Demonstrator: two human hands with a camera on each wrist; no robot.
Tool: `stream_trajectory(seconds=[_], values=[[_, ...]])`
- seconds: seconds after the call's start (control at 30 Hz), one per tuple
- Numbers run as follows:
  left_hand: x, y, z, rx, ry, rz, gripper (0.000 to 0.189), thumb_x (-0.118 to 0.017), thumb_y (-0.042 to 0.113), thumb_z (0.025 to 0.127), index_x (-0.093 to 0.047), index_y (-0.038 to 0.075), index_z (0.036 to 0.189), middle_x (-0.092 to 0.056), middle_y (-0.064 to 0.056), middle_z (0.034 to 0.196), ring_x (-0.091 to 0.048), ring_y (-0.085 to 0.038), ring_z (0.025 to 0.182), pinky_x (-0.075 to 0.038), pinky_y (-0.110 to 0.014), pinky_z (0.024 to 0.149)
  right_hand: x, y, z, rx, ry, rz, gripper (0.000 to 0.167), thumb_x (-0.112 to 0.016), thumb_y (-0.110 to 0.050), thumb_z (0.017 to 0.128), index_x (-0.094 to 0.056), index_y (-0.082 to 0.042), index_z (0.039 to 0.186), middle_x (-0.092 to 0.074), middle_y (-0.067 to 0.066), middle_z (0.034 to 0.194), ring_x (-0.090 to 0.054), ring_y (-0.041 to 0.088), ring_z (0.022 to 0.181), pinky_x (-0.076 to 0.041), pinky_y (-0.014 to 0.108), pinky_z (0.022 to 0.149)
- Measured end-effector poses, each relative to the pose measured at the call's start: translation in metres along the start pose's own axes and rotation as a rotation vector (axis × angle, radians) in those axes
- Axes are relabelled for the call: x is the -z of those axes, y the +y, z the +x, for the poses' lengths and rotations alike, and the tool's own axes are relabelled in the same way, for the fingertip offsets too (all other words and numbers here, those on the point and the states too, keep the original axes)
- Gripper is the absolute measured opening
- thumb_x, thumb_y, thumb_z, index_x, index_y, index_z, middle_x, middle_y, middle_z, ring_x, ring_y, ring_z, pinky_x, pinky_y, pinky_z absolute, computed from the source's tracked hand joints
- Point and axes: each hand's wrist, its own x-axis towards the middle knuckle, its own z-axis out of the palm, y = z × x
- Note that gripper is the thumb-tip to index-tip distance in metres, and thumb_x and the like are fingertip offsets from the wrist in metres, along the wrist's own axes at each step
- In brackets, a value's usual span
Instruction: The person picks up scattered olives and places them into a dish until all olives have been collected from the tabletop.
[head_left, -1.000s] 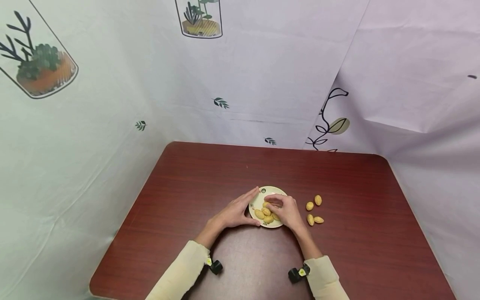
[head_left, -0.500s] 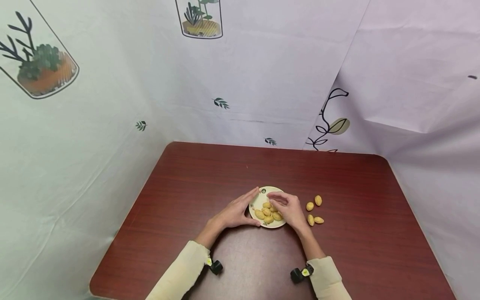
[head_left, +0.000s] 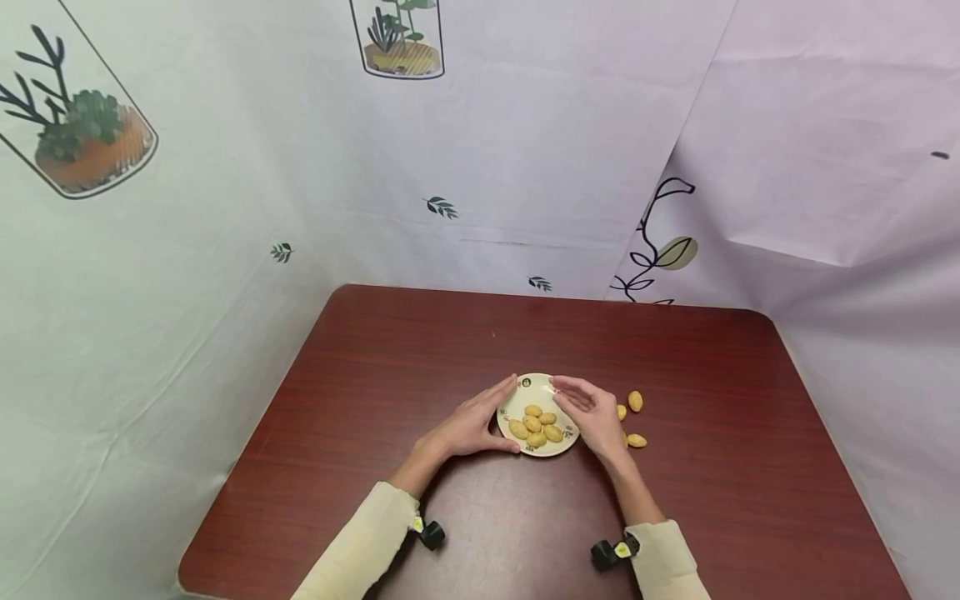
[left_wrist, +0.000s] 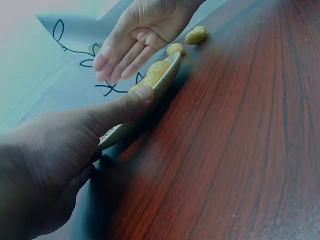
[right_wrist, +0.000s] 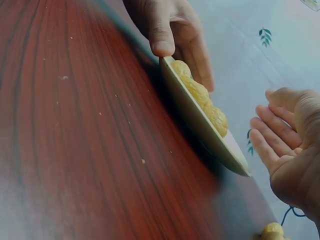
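A small cream plate [head_left: 537, 393] with printed marks on its rim stands on the table, bearing several yellow, wrinkled, nut-like ovals [head_left: 532, 423]. My left hand [head_left: 468, 427] holds the plate at its left side, the thumb on the near rim and the fingers along the far-left rim. In the left wrist view the thumb [left_wrist: 127, 102] presses on the rim. Over the plate's right edge is my right hand [head_left: 597, 419], its fingers loosely bent with nothing between them. The right wrist view shows this right hand [right_wrist: 297, 137] apart from the plate [right_wrist: 225, 150].
Several more yellow ovals [head_left: 636, 402] lie on the dark red wooden table [head_left: 420, 350] right of the plate, some partly hidden by my right hand. A pale printed cloth [head_left: 487, 167] hangs behind the table and along its sides.
My right hand has drawn back rightward from the ovals on the plate toward its right edge, with its fingers parting from them. The left hand and plate have stayed in place.
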Motion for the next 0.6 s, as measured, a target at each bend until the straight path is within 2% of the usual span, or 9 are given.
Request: stream_trajectory(seconds=[0.23,0.5,0.6], values=[[0.000,0.000,0.000,-0.004,-0.001,0.007,0.119,-0.088,0.052,0.085,-0.017,0.008,0.171,-0.017,-0.009,0.178,-0.021,-0.022,0.161,-0.027,-0.049,0.126,0.011,-0.003,-0.003,0.035,0.019,-0.042,0.034,-0.077,0.003,0.095,-0.071,0.006,0.129,-0.072,0.025,0.129,-0.067,0.039,0.125,-0.053,0.035,0.105],[-0.001,-0.001,0.001,-0.023,0.013,0.015,0.119,-0.088,0.052,0.085,-0.020,0.006,0.170,-0.018,-0.009,0.177,-0.022,-0.023,0.161,-0.028,-0.051,0.125,0.029,-0.007,-0.007,0.068,0.021,-0.065,0.046,-0.078,0.006,0.093,-0.065,0.007,0.137,-0.067,0.028,0.136,-0.064,0.037,0.129,-0.051,0.031,0.108],[-0.001,-0.001,0.001,-0.020,0.011,0.009,0.119,-0.089,0.052,0.085,-0.020,0.007,0.170,-0.018,-0.009,0.177,-0.021,-0.023,0.161,-0.028,-0.051,0.126,0.037,-0.008,-0.008,0.090,0.043,-0.075,0.050,-0.079,0.008,0.091,-0.064,0.007,0.139,-0.067,0.028,0.136,-0.064,0.036,0.129,-0.050,0.033,0.109]])
